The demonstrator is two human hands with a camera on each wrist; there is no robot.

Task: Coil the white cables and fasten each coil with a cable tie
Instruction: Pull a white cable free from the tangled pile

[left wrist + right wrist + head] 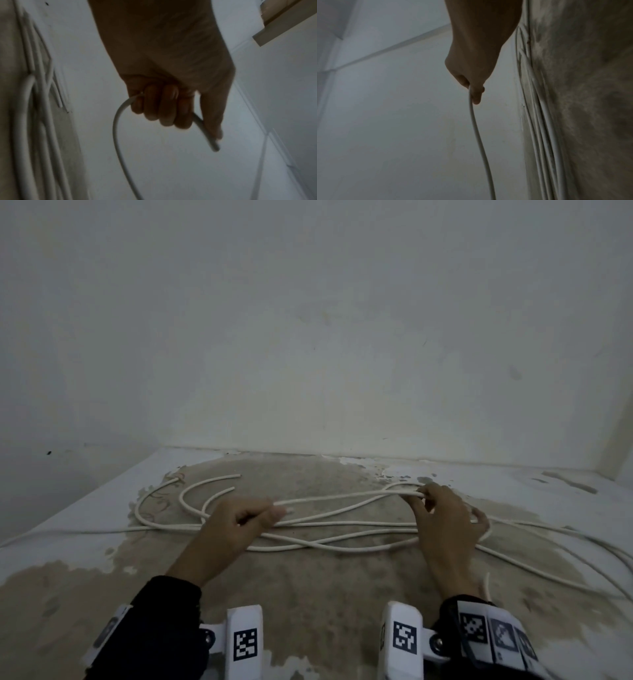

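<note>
Left hand (239, 525) fisted round one thin white round cable (342, 498), short cut end poking out past thumb in left wrist view (205, 132). Right hand (445, 518) pinching same strand w/ fingertips (419, 497), other fingers loosely spread; right wrist view too dim to show more than strand leaving fingers (471, 108). Strand held raised betw. both hands, just above rest of loose white cables (325, 542), sprawled in long overlapping loops across worn, stained beige-and-white worktop (308, 594). Several cut ends lying far left (236, 475). Plain white wall (308, 320) behind.
</note>
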